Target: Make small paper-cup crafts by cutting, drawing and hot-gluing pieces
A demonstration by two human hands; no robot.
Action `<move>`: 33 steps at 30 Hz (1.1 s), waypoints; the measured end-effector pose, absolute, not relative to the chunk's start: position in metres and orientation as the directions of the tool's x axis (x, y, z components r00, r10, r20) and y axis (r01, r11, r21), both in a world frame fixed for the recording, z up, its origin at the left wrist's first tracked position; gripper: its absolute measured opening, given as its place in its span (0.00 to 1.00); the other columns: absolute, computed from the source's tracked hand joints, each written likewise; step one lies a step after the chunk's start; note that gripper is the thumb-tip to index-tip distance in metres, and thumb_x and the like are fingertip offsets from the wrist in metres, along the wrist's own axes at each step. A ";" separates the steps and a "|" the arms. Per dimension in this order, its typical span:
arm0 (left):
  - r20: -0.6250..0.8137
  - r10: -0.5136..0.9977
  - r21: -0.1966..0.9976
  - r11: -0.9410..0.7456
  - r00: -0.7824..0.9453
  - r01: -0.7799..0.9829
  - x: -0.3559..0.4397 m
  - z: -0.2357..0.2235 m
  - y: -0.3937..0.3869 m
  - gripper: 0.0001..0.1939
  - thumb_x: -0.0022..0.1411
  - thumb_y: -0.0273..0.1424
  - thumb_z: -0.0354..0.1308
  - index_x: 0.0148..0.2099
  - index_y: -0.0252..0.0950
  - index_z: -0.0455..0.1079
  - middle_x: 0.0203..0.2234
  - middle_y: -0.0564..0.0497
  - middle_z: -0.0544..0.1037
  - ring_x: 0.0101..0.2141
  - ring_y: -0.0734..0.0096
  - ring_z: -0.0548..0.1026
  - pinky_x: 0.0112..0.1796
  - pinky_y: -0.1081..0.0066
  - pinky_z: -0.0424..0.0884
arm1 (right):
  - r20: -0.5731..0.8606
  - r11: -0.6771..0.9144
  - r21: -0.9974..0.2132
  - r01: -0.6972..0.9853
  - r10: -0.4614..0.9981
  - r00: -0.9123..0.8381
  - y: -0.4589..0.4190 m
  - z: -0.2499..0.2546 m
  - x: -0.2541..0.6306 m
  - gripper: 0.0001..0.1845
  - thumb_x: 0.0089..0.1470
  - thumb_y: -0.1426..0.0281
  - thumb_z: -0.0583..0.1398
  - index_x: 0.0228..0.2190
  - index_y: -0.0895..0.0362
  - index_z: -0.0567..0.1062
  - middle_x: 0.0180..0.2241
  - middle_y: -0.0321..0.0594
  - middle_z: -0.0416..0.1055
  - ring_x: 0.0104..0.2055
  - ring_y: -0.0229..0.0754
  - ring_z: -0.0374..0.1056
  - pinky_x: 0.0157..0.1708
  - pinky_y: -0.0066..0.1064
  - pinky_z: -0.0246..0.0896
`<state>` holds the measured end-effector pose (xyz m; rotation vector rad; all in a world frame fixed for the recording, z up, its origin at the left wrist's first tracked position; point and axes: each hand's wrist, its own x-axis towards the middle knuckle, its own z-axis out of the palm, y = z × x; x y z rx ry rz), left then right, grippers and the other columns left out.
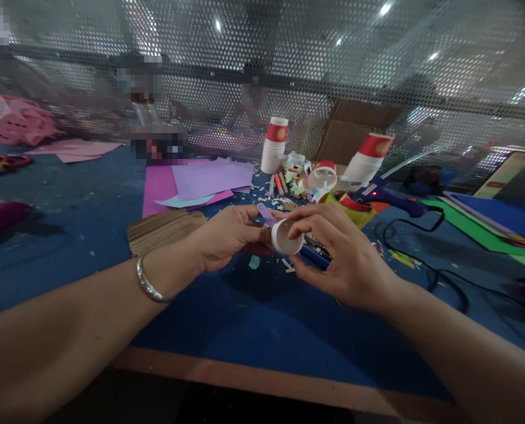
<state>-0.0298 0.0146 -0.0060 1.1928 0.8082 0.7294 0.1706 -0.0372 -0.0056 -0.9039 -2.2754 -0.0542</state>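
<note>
A small white paper cup (283, 237) is held above the blue table, its open mouth tilted toward me. From its rim a purple paper strip (266, 214) sticks up, with small dark marks on it. My left hand (227, 235) is closed on the cup's left side, near the strip; some of its fingertips are hidden. On the other side, my right hand (346, 253) grips the cup wall, with a finger reaching inside the mouth and the thumb below. A dark blue stick-like thing (314, 257) lies under my right hand, partly covered.
Purple paper sheets (213, 179) and corrugated cardboard pieces (165, 229) lie left. Behind are two stacks of paper cups (272, 156) and paper scraps. A blue glue gun (392, 199) with a red light trails a black cable (437, 277) at right, near coloured sheets (501, 218).
</note>
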 end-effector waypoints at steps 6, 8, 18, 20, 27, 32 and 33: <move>-0.172 0.827 0.973 0.229 0.535 -0.041 -0.030 -0.007 0.015 0.17 0.44 0.26 0.74 0.40 0.37 0.79 0.28 0.50 0.82 0.28 0.73 0.77 0.32 0.72 0.75 | 0.612 0.782 -0.187 0.594 0.566 -0.553 -0.035 -0.008 0.171 0.14 0.51 0.78 0.61 0.38 0.52 0.66 0.49 0.47 0.72 0.52 0.50 0.68 0.51 0.47 0.63; -0.181 0.811 0.967 0.249 0.557 -0.048 -0.031 -0.005 0.014 0.17 0.43 0.25 0.75 0.39 0.36 0.79 0.27 0.51 0.81 0.28 0.73 0.78 0.32 0.72 0.74 | 0.606 0.788 -0.200 0.583 0.567 -0.558 -0.035 -0.008 0.171 0.14 0.51 0.78 0.61 0.38 0.52 0.66 0.49 0.47 0.72 0.52 0.50 0.68 0.51 0.47 0.63; -0.175 0.739 0.958 0.281 0.651 -0.061 -0.033 0.003 0.015 0.09 0.50 0.24 0.69 0.37 0.36 0.78 0.29 0.51 0.82 0.30 0.72 0.79 0.36 0.71 0.76 | 0.600 0.789 -0.222 0.573 0.574 -0.558 -0.035 -0.008 0.175 0.13 0.51 0.77 0.61 0.38 0.53 0.67 0.50 0.47 0.72 0.52 0.49 0.68 0.51 0.46 0.63; -0.181 0.729 0.955 0.289 0.660 -0.058 -0.034 0.004 0.015 0.11 0.50 0.21 0.66 0.38 0.36 0.78 0.31 0.50 0.82 0.31 0.72 0.79 0.37 0.71 0.76 | 0.591 0.791 -0.216 0.573 0.573 -0.567 -0.034 -0.008 0.176 0.13 0.52 0.77 0.61 0.38 0.53 0.67 0.50 0.47 0.72 0.53 0.49 0.67 0.52 0.45 0.63; -0.188 0.729 0.952 0.300 0.658 -0.060 -0.035 0.004 0.012 0.20 0.48 0.18 0.65 0.44 0.38 0.77 0.33 0.51 0.81 0.32 0.73 0.79 0.38 0.72 0.74 | 0.581 0.785 -0.246 0.569 0.589 -0.562 -0.032 -0.010 0.178 0.15 0.52 0.78 0.61 0.41 0.54 0.68 0.52 0.48 0.72 0.55 0.49 0.67 0.54 0.46 0.63; -0.139 0.783 0.968 0.238 0.607 -0.085 -0.033 0.002 0.008 0.22 0.47 0.16 0.66 0.46 0.36 0.74 0.33 0.51 0.80 0.34 0.73 0.78 0.37 0.73 0.72 | 0.579 0.756 -0.323 0.569 0.634 -0.513 -0.029 -0.011 0.179 0.16 0.55 0.73 0.62 0.46 0.52 0.68 0.52 0.47 0.71 0.57 0.50 0.66 0.57 0.49 0.62; -0.125 0.790 0.968 0.229 0.600 -0.100 -0.033 0.001 0.008 0.22 0.47 0.16 0.66 0.45 0.36 0.74 0.33 0.51 0.80 0.34 0.73 0.78 0.37 0.73 0.72 | 0.585 0.751 -0.335 0.568 0.639 -0.500 -0.028 -0.012 0.179 0.15 0.56 0.72 0.62 0.46 0.52 0.69 0.52 0.46 0.72 0.57 0.50 0.67 0.57 0.48 0.63</move>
